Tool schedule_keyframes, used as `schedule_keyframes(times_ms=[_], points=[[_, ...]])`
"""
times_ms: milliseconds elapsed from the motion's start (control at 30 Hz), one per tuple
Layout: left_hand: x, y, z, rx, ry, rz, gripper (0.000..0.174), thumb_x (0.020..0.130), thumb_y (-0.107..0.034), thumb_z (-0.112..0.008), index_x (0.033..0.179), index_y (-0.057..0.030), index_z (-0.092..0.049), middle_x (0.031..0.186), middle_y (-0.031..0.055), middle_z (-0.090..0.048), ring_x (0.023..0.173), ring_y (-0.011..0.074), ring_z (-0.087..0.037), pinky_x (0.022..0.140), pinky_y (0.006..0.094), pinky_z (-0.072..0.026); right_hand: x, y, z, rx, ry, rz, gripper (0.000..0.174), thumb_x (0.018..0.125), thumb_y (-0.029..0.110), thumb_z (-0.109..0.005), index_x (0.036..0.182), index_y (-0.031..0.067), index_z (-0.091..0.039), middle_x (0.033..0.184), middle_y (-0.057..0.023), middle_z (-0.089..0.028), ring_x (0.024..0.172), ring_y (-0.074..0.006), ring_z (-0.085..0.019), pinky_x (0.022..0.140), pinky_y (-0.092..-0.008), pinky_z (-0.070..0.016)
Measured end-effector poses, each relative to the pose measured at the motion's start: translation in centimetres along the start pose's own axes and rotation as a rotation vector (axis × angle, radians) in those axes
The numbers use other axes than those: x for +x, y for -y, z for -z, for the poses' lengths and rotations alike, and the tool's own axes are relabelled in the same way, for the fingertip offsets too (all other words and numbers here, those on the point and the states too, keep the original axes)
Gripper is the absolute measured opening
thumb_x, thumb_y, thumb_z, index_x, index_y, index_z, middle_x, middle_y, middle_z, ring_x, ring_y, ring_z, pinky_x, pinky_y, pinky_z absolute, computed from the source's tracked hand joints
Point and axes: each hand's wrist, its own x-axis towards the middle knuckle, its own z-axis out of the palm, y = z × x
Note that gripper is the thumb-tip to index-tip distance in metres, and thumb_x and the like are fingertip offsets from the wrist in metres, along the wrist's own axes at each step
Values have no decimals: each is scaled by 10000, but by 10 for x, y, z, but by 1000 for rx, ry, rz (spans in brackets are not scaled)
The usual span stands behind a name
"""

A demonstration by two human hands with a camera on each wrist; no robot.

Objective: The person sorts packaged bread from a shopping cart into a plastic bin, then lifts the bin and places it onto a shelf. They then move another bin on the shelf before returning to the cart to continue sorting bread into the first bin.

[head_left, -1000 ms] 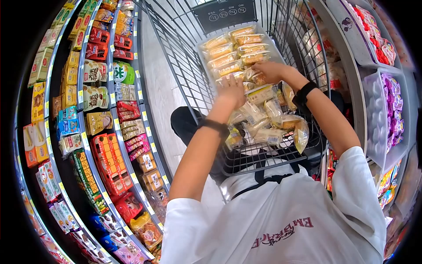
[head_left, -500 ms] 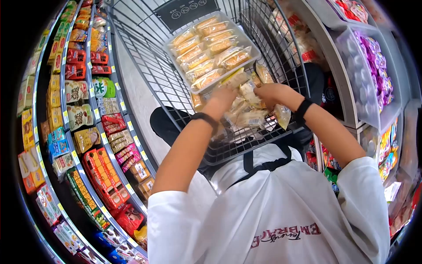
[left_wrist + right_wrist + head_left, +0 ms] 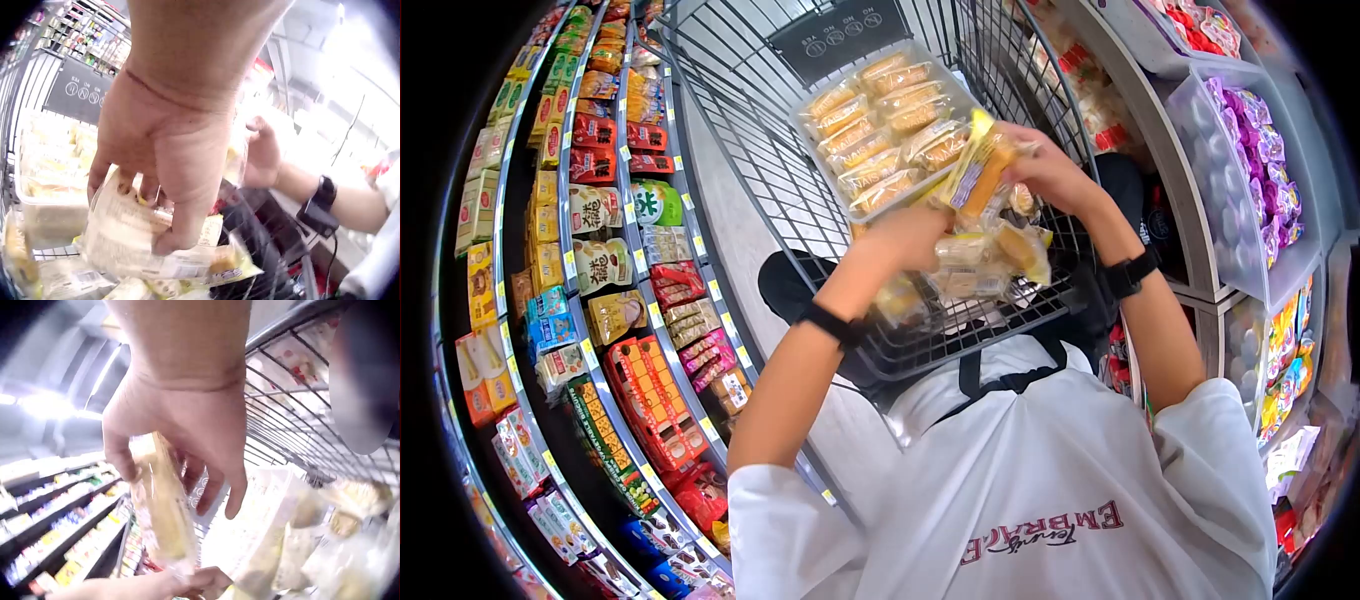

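In the head view my right hand [image 3: 1045, 175] pinches a clear-wrapped bread roll [image 3: 982, 182] and holds it raised over the near right corner of the plastic tub [image 3: 888, 208]. The right wrist view shows the wrapped roll standing upright between thumb and fingers. My left hand [image 3: 900, 243] is lower, over the near end of the cart. In the left wrist view its thumb and fingers grip a printed clear packet [image 3: 134, 234]. Several loose wrapped rolls [image 3: 975, 280] lie under and beside the hands. Rows of similar wrapped rolls fill the tub.
The wire shopping cart [image 3: 990, 351] surrounds the tub and loose packets, with a dark sign panel [image 3: 830, 38] at its far end. Snack shelves [image 3: 610, 290] line the left side. On the right stand clear bins [image 3: 1208, 150] of purple-wrapped sweets.
My hands moved from the tub's near edge to the loose packets. The right hand has since lifted a wrapped roll upward; the left has taken hold of a packet. The head view shifted.
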Motion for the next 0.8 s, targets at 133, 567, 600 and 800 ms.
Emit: schedule_keyframes(times_ms=[133,567,600,800], points=[[-46,-24,42,88,-427,-13,467,665,-164,-791,1110,-123,-654,1031,100,-641,1017,330,-629,854,426,-507,-19,30,-11,869,-65,107,746,862,324,-609,1490,4,-365,1393,-206,-533,1276,-308,-551,1099,-473,-424],[-78,-31,59,490,-944,-500,312,740,-114,-674,1042,-172,-727,1076,14,-642,1079,223,-587,1021,457,-453,-10,39,-42,638,227,4,495,971,302,-634,1332,-19,-524,1140,-130,-690,950,-181,-716,811,-307,-602],[-76,-29,57,399,-959,-528,321,733,-101,-682,1044,-166,-723,1083,35,-633,1082,240,-585,1031,473,-457,-10,35,-46,746,248,-91,503,981,323,-615,1342,-14,-519,1149,-126,-687,955,-180,-715,818,-305,-599],[-77,-11,35,277,-1017,-430,379,716,-75,-729,1082,-165,-682,1164,77,-581,1134,291,-558,1057,506,-438,3,20,-74,907,154,-279,574,994,351,-591,1428,10,-436,1168,-127,-682,944,-198,-715,794,-312,-606]])
